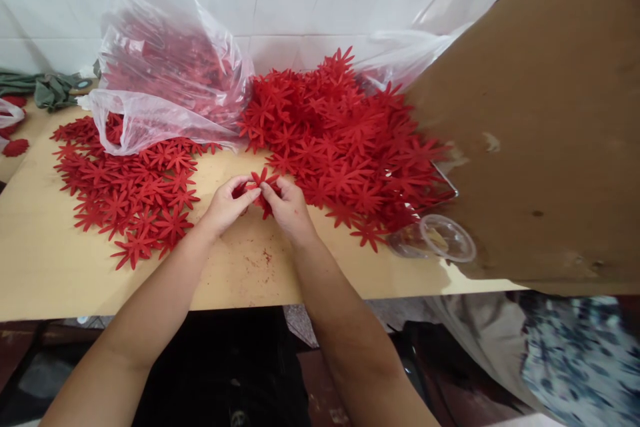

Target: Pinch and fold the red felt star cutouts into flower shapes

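Between my two hands, above the light wooden table (240,273), is a red flower-shaped piece (263,181) with long narrow petals. My left hand (233,201) pinches its left side between thumb and fingers. On the right side, my right hand (287,205) grips it, the thumb near the flower's centre. The fingers partly hide the petals. A flat pile of similar red flowers (135,193) spreads left of my hands. A taller heap of them (340,140) lies behind and to the right.
A clear plastic bag (170,67) full of red pieces leans against the tiled wall. At the right, a transparent cup (447,238) lies on its side beside a large brown board (540,120). Green cloth (53,90) rests at the far left. Red crumbs dot the table.
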Tool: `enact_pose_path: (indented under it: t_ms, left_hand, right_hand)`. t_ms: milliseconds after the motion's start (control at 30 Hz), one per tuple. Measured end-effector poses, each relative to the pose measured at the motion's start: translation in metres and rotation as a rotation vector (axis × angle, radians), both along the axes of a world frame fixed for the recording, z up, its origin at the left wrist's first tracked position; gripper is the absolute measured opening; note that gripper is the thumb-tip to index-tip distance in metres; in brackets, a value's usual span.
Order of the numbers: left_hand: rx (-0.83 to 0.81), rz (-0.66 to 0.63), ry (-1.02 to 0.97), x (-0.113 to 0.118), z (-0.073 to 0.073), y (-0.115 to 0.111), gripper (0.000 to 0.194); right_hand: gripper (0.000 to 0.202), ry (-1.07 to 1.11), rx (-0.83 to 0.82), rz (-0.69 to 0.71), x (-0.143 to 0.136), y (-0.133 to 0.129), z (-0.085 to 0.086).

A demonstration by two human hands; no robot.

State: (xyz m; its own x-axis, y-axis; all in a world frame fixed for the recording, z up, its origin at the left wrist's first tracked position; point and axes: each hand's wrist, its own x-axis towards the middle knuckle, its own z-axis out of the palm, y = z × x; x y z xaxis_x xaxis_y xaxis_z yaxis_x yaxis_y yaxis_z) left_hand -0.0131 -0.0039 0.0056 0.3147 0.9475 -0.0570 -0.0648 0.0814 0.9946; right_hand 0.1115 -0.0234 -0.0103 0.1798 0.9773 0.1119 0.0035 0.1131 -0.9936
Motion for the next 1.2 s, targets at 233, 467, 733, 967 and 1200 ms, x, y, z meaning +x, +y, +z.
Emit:
enact_pose_path:
  t_ms: [233,467,733,967,1200]
  left_hand:
    - [0.016,-0.059,-0.104,0.0003,0.0007,-0.0004,0.027]
    - [0.019,-0.026,-0.083,-0.0015,0.0017,-0.0005,0.03]
    - [0.004,-0.057,-0.075,0.0009,0.0029,-0.0024,0.026]
    - [0.011,0.028,-0.071,0.0006,0.0015,0.0017,0.004]
    - [-0.022,0.105,-0.095,-0.0006,-0.0045,0.0071,0.01]
  right_hand:
    - [0.032,-0.101,0.019,-0.018,-0.0002,-0.0011,0.0011]
    - [0.03,0.019,0.028,0.066,-0.0033,-0.0015,0.0045]
    - [0.043,-0.139,0.004,-0.006,0.0,-0.002,0.0012]
    - [0.041,-0.054,-0.011,0.094,-0.0056,-0.0006,-0.0017]
    - [0.029,-0.03,0.0,0.062,-0.004,-0.0026,0.0034]
